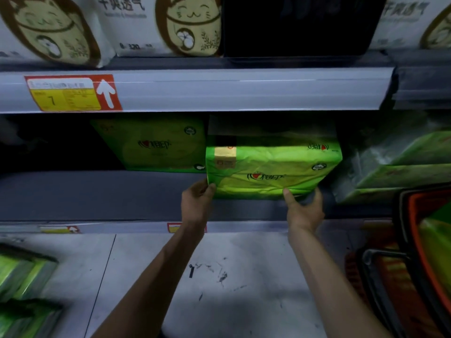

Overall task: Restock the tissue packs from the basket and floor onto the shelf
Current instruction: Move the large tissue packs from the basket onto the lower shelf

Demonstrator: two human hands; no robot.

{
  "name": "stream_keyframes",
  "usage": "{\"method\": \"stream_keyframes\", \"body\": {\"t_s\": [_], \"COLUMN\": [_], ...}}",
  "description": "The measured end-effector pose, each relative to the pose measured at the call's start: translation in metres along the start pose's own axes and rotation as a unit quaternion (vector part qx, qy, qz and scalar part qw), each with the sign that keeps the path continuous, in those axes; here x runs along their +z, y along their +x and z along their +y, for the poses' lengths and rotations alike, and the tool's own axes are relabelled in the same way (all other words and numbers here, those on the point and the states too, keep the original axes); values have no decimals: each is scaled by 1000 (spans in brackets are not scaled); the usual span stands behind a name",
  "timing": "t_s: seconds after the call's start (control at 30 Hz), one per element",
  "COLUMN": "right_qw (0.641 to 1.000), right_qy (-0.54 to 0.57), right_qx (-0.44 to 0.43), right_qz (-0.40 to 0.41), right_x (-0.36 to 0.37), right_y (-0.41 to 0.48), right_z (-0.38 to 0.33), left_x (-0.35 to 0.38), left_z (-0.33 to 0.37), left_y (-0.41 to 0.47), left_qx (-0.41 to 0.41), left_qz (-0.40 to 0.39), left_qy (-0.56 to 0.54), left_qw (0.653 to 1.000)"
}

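You held one bright green plastic-wrapped tissue pack [273,172] at the front of the dark grey lower shelf [97,193], just right of a second green pack [151,145] standing further back. A third green pack [436,242] lay in the orange plastic basket [412,215]. The floor packs [22,276] were too blurred to count. Both arms reached forward. Your left grip [197,201] pinched the held pack's lower left corner, and your right grip [305,211] curled round its lower right edge.

1. Tissue pack [273,172]: bright green, red-and-black logo, gold corner patch.
2. Upper packs [188,25]: white, brown-and-cream cat print.
3. Price label [73,92]: yellow on red, white arrow.
4. Basket [412,215]: orange, black rim.
5. Floor [244,301]: pale grey, dark scuffs.
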State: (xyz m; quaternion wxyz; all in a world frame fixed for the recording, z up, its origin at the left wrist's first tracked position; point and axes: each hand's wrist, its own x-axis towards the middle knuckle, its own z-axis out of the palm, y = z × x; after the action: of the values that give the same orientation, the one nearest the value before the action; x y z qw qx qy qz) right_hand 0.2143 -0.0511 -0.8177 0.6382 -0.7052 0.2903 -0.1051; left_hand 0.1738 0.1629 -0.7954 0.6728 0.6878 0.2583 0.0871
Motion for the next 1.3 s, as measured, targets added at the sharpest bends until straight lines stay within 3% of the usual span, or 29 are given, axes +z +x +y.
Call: {"method": "stream_keyframes", "body": {"t_s": [0.1,0.23,0.37,0.53,0.7,1.3], "right_qw": [984,968,964,942,916,910], "right_qy": [162,225,233,278,328,317], "right_qx": [51,80,127,175,206,230], "right_qz": [-62,-73,-33,-71,-105,-134], "right_x": [8,21,33,35,31,57], "right_y": [-7,-12,-14,-7,-4,28], "right_z": [-1,-4,-6,-6,-13,-23], "left_x": [6,21,33,41,49,68], "left_z": [-9,-13,-15,-16,-11,-5], "left_y": [-7,-10,-12,-13,-5,29], "left_qx": [-97,-148,-170,-206,-198,-196], "left_qz": [9,19,41,19,11,17], "left_qy": [-54,-162,-263,-374,-378,-360], "left_qw": [994,976,949,904,904,912]}}
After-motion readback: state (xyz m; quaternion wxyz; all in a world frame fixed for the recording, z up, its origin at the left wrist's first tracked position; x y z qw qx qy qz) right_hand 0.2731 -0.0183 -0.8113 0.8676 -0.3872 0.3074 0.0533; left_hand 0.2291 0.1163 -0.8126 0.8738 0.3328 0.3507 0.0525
